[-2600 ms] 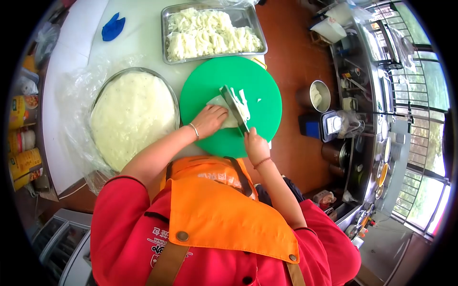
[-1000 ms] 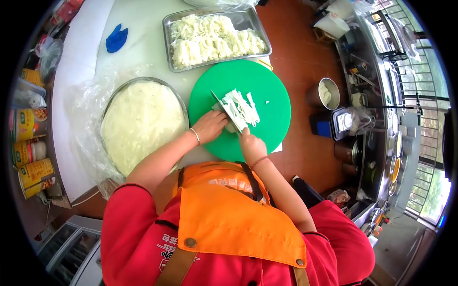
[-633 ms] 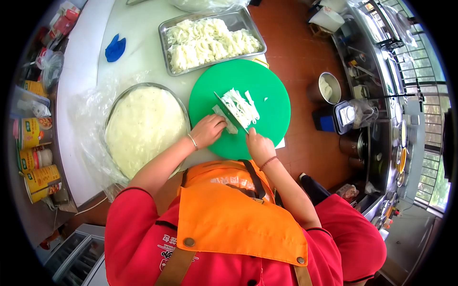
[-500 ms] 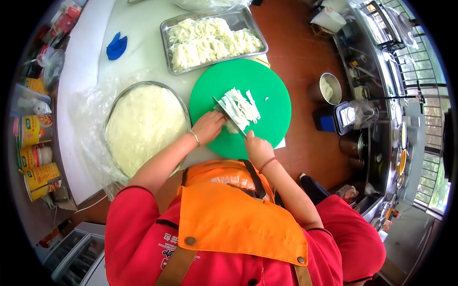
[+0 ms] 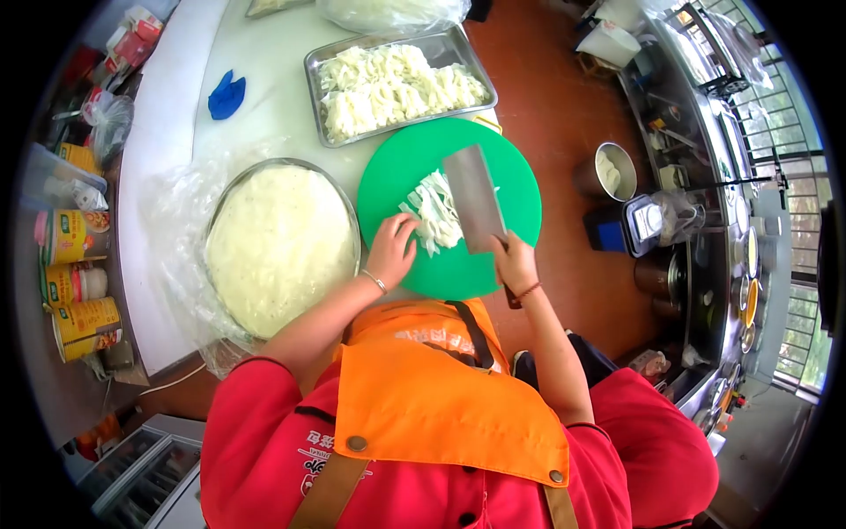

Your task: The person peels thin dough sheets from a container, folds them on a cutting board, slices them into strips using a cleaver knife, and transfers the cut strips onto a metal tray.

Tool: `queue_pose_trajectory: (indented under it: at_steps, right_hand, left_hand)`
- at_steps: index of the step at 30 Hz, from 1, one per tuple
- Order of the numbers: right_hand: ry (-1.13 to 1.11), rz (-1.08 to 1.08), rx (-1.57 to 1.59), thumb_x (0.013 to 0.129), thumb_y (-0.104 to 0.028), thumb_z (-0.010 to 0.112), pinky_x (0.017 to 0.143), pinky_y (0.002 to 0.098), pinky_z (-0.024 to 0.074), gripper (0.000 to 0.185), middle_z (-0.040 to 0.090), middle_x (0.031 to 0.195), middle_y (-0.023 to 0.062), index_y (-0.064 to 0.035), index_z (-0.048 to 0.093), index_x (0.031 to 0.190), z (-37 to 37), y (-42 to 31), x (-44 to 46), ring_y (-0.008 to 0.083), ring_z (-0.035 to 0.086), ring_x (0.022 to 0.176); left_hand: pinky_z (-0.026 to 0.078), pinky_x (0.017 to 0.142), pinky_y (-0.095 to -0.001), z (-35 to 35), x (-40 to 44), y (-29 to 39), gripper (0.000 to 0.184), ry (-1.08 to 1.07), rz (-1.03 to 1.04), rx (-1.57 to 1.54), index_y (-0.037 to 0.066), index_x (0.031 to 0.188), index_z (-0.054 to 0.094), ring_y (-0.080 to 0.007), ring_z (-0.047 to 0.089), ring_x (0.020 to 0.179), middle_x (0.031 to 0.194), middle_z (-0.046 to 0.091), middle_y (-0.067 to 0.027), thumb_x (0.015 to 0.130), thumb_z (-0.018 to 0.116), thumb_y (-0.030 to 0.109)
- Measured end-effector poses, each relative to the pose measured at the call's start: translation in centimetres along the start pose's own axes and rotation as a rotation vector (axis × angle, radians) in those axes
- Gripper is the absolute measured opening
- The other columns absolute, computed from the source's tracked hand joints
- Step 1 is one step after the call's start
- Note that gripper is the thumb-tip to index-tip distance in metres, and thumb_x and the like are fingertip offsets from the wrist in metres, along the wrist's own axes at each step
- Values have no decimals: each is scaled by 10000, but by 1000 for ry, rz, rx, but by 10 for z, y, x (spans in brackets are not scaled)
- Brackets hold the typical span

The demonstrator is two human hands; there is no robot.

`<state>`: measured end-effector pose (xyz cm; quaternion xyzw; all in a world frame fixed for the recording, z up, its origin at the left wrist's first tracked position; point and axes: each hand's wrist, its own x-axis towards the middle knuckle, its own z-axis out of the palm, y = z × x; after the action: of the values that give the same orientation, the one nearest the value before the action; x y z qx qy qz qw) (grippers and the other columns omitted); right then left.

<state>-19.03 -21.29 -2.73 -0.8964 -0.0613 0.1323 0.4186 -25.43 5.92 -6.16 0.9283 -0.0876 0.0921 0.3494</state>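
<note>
A wide cleaver [image 5: 476, 198] is gripped by its handle in my right hand [image 5: 515, 262], its blade lying nearly flat over the right part of the round green cutting board [image 5: 511, 176]. White cut strips [image 5: 434, 213] form a small pile left of the blade. My left hand [image 5: 391, 245] rests at the board's left side, fingertips at the pile's lower left edge, thumb and fingers apart. Left of the board stands a round metal pan of pale dough [image 5: 280, 247]. Behind the board a metal tray [image 5: 339, 138] holds many shredded strips [image 5: 397, 88].
Clear plastic wrap [image 5: 181, 238] lies around the dough pan. A blue cloth-like item [image 5: 226, 95] is on the table [image 5: 256, 53] at the back left. Yellow cans [image 5: 86, 328] line the left shelf. On the right are a metal pot [image 5: 614, 171] and a counter with dishes.
The cleaver has moved right, off the left edge of the strips, and turned from edge-down to nearly flat. My left hand's fingers have spread beside the pile.
</note>
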Motion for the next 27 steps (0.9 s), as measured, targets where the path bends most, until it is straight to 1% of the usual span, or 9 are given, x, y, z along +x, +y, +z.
queue_pose_trajectory:
  at_steps: [3,5,14,16,18,20,23,26,27]
  right_hand:
    - [-39,318,152,963,-319,613,403,330,433,367,580,580,91,46,599,929,-31,9,-1,158,560,424]
    - [2,342,218,963,-320,613,393,325,424,370,573,568,86,45,586,911,-35,35,1,163,556,419]
    - [-228,287,239,972,-297,613,344,313,409,398,539,512,71,70,499,867,34,6,-21,161,541,381]
    - [-242,117,215,961,-235,635,335,316,407,339,554,521,73,78,513,917,63,13,-24,161,541,371]
    - [-150,-112,153,965,-199,623,339,319,405,285,569,520,82,70,537,929,76,13,-19,167,538,363]
    - [-213,-55,125,970,-199,612,343,316,405,276,568,510,90,62,546,908,77,9,-6,177,536,357]
    - [-219,51,113,900,-275,686,593,431,519,325,661,718,230,48,651,899,61,-42,24,369,655,627]
    - [-86,-202,46,966,-183,604,353,327,412,267,572,503,94,39,531,838,64,-62,73,186,538,358]
    - [-78,-166,98,948,-198,619,443,363,454,266,605,590,145,44,561,853,62,-73,90,253,584,463]
  left_hand:
    - [286,1132,-475,21,-6,10,728,69,-185,15,-45,1433,309,-422,313,1367,1477,313,-268,859,656,238]
    - [129,1200,-502,41,-4,9,934,32,-242,24,-112,1498,93,-433,114,1474,1562,132,-326,888,629,349]
    - [140,1189,-512,89,40,36,935,269,-267,-176,-53,1520,92,-456,122,1464,1567,112,-319,880,658,329]
    - [155,1181,-534,88,51,33,963,360,-236,-253,-51,1521,78,-482,120,1455,1561,90,-335,856,686,290]
    - [184,1171,-535,77,61,32,908,392,-235,-216,-1,1529,147,-505,142,1441,1552,120,-337,853,694,263]
    - [190,1170,-532,60,73,34,861,376,-259,-194,11,1524,193,-499,151,1441,1550,147,-328,873,675,301]
    - [208,1162,-538,36,106,23,625,443,-164,-79,76,1453,403,-491,189,1433,1553,175,-297,900,632,257]
    - [237,1144,-555,11,161,3,492,484,-103,-13,79,1376,487,-508,230,1402,1539,217,-283,914,599,202]
    - [249,1136,-564,3,180,-5,452,502,-90,-3,76,1348,511,-520,246,1387,1532,234,-281,916,590,183]
